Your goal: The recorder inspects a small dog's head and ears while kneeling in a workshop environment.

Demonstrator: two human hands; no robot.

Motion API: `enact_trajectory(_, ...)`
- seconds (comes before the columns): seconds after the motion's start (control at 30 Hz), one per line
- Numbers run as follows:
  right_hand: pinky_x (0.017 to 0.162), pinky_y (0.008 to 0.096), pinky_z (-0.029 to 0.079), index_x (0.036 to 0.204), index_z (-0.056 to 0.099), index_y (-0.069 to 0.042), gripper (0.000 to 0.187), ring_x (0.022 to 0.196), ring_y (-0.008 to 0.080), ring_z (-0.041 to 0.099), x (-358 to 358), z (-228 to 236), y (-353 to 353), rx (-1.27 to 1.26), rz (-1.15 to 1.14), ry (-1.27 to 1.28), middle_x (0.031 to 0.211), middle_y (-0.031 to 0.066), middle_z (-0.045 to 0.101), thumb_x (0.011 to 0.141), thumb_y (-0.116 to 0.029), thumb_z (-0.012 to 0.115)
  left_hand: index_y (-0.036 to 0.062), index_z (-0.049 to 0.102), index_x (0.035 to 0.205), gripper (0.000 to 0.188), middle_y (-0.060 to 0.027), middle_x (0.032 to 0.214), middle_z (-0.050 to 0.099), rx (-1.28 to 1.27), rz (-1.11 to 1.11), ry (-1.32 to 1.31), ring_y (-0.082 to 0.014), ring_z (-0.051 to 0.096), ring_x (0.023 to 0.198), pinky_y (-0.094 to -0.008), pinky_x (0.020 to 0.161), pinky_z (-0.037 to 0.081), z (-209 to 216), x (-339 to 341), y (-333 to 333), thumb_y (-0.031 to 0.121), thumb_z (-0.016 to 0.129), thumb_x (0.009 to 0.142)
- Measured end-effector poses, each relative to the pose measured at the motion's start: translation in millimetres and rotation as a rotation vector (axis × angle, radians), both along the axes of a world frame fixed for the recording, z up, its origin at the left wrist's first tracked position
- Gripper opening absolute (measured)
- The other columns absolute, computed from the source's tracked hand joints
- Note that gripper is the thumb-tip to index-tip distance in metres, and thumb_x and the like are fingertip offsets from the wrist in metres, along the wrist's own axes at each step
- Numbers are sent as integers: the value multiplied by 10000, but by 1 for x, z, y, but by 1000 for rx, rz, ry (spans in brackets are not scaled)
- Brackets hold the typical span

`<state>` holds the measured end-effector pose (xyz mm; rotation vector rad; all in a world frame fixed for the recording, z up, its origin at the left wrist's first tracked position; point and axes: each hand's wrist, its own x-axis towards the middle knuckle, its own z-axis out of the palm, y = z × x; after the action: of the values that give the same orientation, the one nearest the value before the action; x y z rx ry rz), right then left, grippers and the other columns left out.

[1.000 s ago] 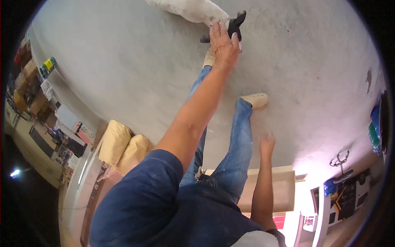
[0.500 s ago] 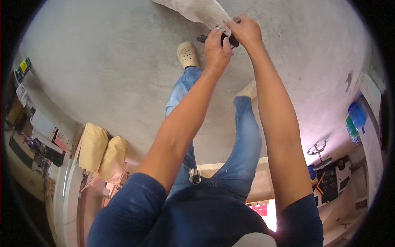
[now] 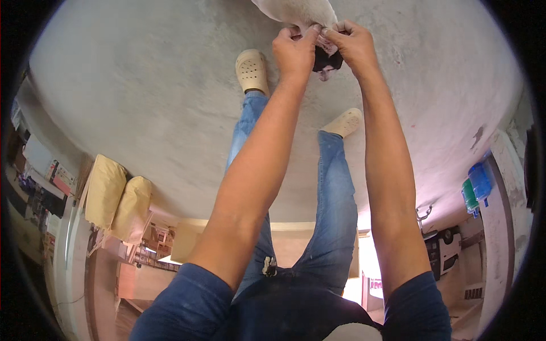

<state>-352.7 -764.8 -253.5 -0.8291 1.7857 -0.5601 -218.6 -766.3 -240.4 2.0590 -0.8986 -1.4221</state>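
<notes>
At the top of the head view is what looks like a white, short-coated animal (image 3: 304, 10), partly cut off by the upper edge. Below its pale body shows a black part (image 3: 327, 60) with a pinkish tip, which appears to be its head. My left hand (image 3: 294, 48) pinches the pale, pinkish surface between the body and the black part, thumb against fingers. My right hand (image 3: 355, 45) grips the same area from the other side, fingers closed. The two thumbs nearly meet. Exactly which fold is held is too small to tell.
Beneath me is a grey concrete floor (image 3: 159, 85); my beige clogs (image 3: 251, 69) stand on it, legs apart. Two yellowish sacks (image 3: 105, 190) stand at the left. Blue and green plastic bottles (image 3: 479, 181) are by the right wall. A white and black vehicle (image 3: 450, 250) shows at lower right.
The white animal and both hands have shifted slightly right. My left hand has drawn up off the black part, which now shows more fully, with its pinkish tip visible.
</notes>
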Motion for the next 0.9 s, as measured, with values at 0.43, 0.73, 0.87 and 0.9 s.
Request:
enact_trajectory(0.43, 610, 230, 448, 900, 673, 6, 236, 675, 89, 562, 6, 20, 6, -83, -211, -316, 777, 34, 649, 791, -202, 684, 9, 606, 1038, 253, -38, 876, 641, -24, 119, 679, -98, 594, 781, -223, 642, 484, 11, 20, -1, 230, 606, 915)
enact_trajectory(0.73, 600, 256, 491, 867, 672, 31, 291, 642, 120, 599, 32, 63, -12, -56, -254, -98, 746, 78, 670, 784, -246, 708, 17, 590, 1070, 229, -47, 949, 636, 13, 127, 875, -118, 596, 849, -260, 742, 493, 13, 24, -8, 195, 575, 926)
enact_trajectory(0.87, 569, 256, 487, 874, 677, 21, 290, 633, 112, 599, 27, 54, -11, -146, -179, -75, 743, 70, 669, 786, -253, 710, 25, 590, 1075, 228, -44, 961, 638, 28, 90, 893, -123, 597, 872, -269, 749, 492, 13, 24, -11, 195, 574, 925)
enact_trajectory(0.9, 565, 252, 484, 881, 679, 18, 285, 637, 105, 601, 25, 54, -11, -98, -207, -146, 742, 67, 668, 786, -249, 710, 26, 591, 1075, 231, -42, 965, 639, 31, 96, 895, -125, 598, 882, -274, 751, 492, 13, 25, -11, 201, 571, 926)
